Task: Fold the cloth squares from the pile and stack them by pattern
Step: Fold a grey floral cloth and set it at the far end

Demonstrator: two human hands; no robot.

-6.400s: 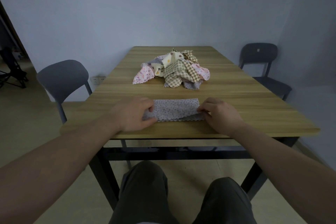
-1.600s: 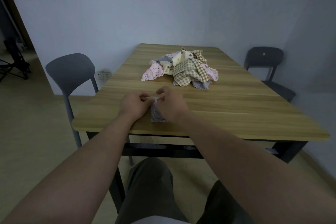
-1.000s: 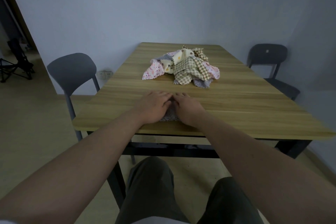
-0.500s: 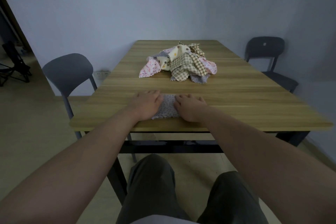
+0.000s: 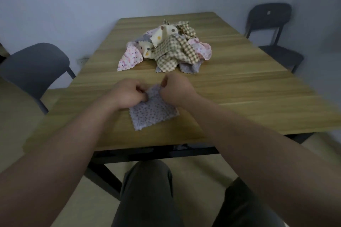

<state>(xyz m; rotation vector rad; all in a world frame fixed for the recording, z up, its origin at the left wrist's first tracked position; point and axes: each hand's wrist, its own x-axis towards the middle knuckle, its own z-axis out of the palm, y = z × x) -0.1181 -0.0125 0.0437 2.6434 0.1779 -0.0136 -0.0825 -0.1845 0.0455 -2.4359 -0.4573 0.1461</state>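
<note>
A folded grey cloth square with small dark dots [image 5: 153, 113] lies near the front edge of the wooden table [image 5: 249, 88]. My left hand [image 5: 127, 94] pinches its far left corner. My right hand [image 5: 175, 90] pinches its far right corner, fingers curled. The far edge of the cloth is lifted slightly between the two hands. Further back sits the pile of unfolded cloth squares [image 5: 166, 49]: pink floral, cream with spots, brown check and grey pieces tangled together.
A grey chair [image 5: 35, 68] stands at the table's left side. A dark chair [image 5: 271, 29] stands at the far right. A wall runs behind the table. My knees are under the front edge.
Both hands lay flat on the folded cloth half a second ago. Now their fingers are curled and pinch its far corners, with the edge raised.
</note>
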